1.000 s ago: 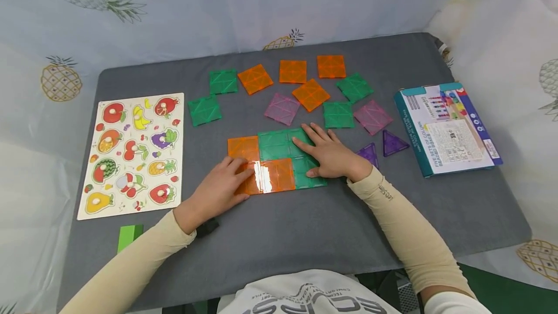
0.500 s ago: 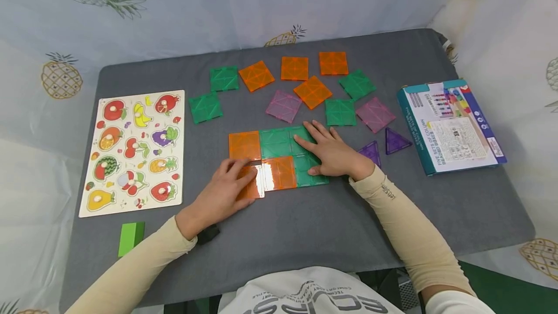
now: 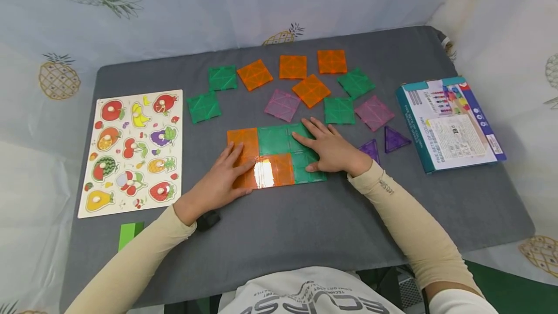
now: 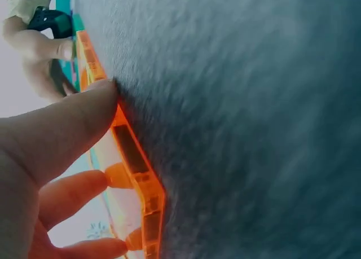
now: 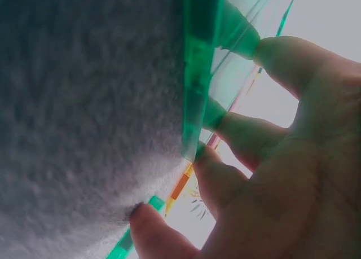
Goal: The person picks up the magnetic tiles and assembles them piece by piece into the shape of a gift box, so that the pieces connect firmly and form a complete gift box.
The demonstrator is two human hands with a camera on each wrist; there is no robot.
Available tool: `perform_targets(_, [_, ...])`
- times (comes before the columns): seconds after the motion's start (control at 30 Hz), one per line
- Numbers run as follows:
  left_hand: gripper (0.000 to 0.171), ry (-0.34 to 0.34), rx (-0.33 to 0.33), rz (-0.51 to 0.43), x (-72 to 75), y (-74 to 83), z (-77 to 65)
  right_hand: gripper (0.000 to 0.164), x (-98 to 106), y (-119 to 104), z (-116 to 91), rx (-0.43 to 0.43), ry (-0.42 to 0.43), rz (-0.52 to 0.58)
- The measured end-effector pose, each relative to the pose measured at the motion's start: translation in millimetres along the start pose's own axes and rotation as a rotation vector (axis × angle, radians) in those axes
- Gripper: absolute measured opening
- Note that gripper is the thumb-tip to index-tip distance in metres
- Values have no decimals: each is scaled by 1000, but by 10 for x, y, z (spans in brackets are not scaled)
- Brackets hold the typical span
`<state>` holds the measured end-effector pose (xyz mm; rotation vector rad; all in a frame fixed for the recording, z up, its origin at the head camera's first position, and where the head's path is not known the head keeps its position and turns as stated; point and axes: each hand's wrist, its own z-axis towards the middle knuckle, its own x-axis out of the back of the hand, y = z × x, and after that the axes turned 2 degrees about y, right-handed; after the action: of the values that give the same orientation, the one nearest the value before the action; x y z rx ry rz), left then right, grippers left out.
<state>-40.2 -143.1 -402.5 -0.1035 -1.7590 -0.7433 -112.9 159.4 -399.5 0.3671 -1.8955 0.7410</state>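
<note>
Square magnetic tiles lie flat, edge to edge, in a two-row block in the head view. Three are orange and three are green. My left hand rests with extended fingers on the block's left end, over the lower-left orange tile. In the left wrist view my left thumb touches that tile's front edge, and fingertips lie on its top. My right hand spreads its fingers over the green tiles at the right end. The right wrist view shows its fingertips on a green tile.
Loose orange, green and pink-purple square tiles lie behind the block. Purple triangles sit right of it. A fruit puzzle board and green block are left, a box far right.
The lower-left orange tile slid slightly toward me, opening a gap, then moved back against the block. My left fingers straightened out on it. The right hand stayed in place.
</note>
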Motion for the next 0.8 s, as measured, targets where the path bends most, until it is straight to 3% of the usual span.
perform_targets(0.23, [70, -5, 5, 48, 41, 3, 42, 90, 57, -2, 21, -4, -5, -11])
perform_targets(0.37, [69, -11, 6, 85, 55, 27, 48, 72, 142, 53, 20, -20, 162, -13])
perform_targets(0.47, [69, -6, 8, 103, 62, 42, 44, 62, 305, 212, 26, -114, 283, -62])
perform_targets(0.53, [69, -2, 12, 113, 63, 47, 35, 66, 427, 369, 15, -204, 249, -82])
perform_targets(0.63, [70, -6, 23, 121, 56, 42, 7, 78, 519, 622, -10, -270, 103, -91])
perform_targets(0.7, [71, -10, 32, 120, 52, 34, -18, 81, 524, 749, -21, -261, 37, -73])
perform_targets(0.8, [72, -4, 41, 113, 50, 14, -50, 78, 489, 874, -25, -220, 52, -92])
